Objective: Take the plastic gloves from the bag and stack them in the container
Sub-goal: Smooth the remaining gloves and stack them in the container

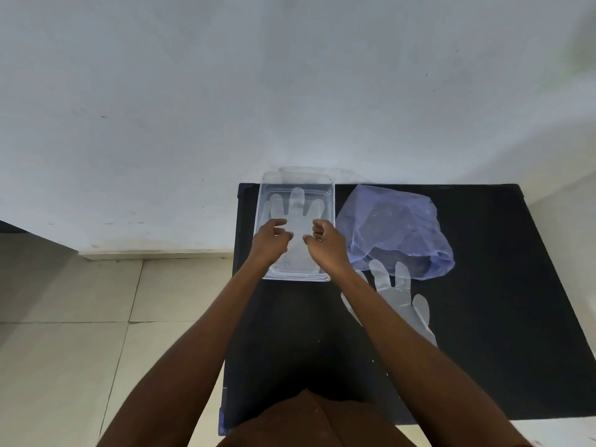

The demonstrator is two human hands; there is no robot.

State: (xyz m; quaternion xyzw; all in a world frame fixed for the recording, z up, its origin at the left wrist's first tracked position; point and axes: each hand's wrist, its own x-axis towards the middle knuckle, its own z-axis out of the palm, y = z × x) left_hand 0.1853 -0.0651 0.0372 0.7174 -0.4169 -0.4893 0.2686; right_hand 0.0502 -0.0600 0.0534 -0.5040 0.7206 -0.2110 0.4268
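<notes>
Reaching forward over a black counter (pixel 290 333), a person has both bare hands inside a clear plastic container (pixel 332 201) that sits at the far left corner of the counter, close against a white wall (pixel 225 91). A see-through plastic glove (pixel 296 208) lies flat in the container with its finger ends pointing toward the wall. The left hand (pixel 271 241) sits over the left part of the glove's palm, and the right hand (pixel 327 245) sits over the right part. On both hands the fingers (pixel 280 223) are curled, with thumb and fingertips drawn close together at the thin plastic in the middle of the container; they seem to pinch the film, but whether they truly have hold of it or only press on it cannot be told, since the plastic is clear and the view is small.

Just to the right of the container lies a crumpled bluish plastic bag (pixel 396 230), its mouth turned toward the person. A second plastic glove (pixel 400 295) lies flat on the counter at the near edge of the bag, partly under the right forearm, its finger ends touching or slipping under the bag. Pale floor tiles (pixel 64 317) show to the left of the counter.
</notes>
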